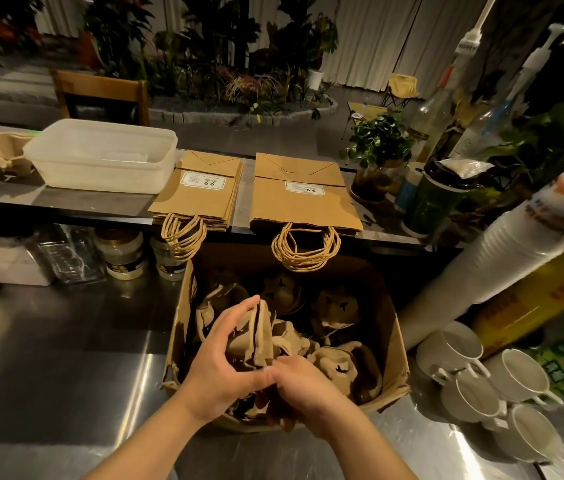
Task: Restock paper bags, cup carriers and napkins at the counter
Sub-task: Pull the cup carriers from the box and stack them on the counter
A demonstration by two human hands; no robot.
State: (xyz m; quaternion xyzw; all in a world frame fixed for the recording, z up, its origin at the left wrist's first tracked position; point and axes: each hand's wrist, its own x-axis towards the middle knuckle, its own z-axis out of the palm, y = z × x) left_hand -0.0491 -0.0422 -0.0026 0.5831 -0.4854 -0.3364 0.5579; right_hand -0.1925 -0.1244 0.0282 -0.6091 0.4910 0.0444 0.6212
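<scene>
Two hands reach into the cardboard box (pixel 391 344) on the counter (pixel 66 358). The left hand (pixel 225 355) and right hand (pixel 303 386) both grip a cup carrier (pixel 256 336). Other carriers are stuck close around it, so pulling fast might tear it or spill some.

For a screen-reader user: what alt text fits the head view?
Both hands, left hand and right hand, grip a pulp cup carrier over a cardboard box of carriers on a steel worktop. Two stacks of paper bags and a plastic tub lie on the counter behind.
</scene>
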